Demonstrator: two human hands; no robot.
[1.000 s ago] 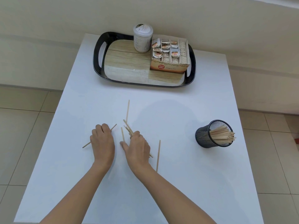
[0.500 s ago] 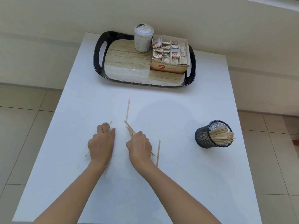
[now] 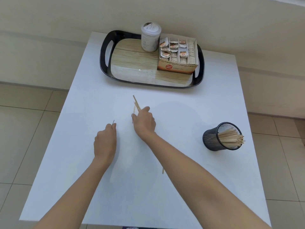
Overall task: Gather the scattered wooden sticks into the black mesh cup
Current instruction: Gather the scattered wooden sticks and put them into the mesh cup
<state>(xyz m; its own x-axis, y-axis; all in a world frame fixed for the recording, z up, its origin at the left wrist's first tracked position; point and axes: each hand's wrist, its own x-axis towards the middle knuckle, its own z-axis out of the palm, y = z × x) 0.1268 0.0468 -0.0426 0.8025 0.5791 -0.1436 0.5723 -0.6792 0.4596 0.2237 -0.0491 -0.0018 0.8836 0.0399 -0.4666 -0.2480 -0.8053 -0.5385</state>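
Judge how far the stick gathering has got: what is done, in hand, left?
Done: the black mesh cup holds many sticks. In hand: the right hand grips a bundle; the left hand pinches a single stick. Left: a last stick lies on the table, partly under the right forearm.

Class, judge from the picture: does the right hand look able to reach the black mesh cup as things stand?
Probably yes. The right hand, gripping sticks, has only bare table between it and the cup, whose mouth is open.
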